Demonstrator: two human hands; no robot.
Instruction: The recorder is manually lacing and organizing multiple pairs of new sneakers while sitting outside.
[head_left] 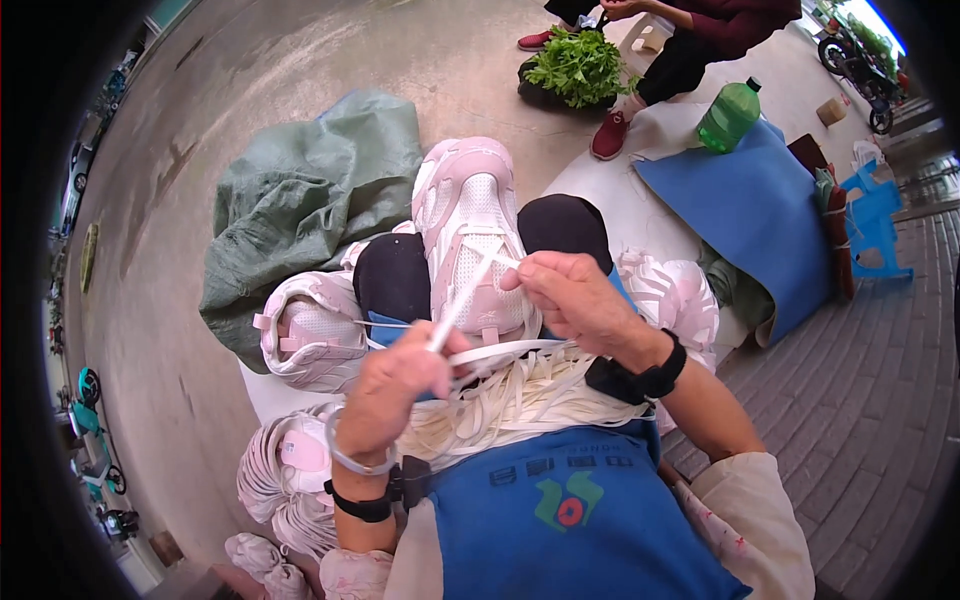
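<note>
A pink-and-white sneaker [472, 163] lies between my knees, toe pointing away from me. A flat white shoelace [466, 299] stretches from its eyelets down to my left hand [395, 380], whose fingers are closed round it. A thin rod, perhaps metal, sticks out leftward by those fingers. My right hand [575, 300] pinches the lace close to the sneaker's tongue, fingertips together. On my lap, just below both hands, rests a thick bundle of loose white laces [500, 412], over a blue apron [590, 520].
More pink-and-white shoes lie at my left [310, 330] and right [672, 300]. Beyond are a green woven sack [320, 190], a blue sheet [750, 210], a green bottle [732, 117] and leafy greens [577, 68]. Another person [690, 60] sits ahead. A blue stool [876, 220] stands right.
</note>
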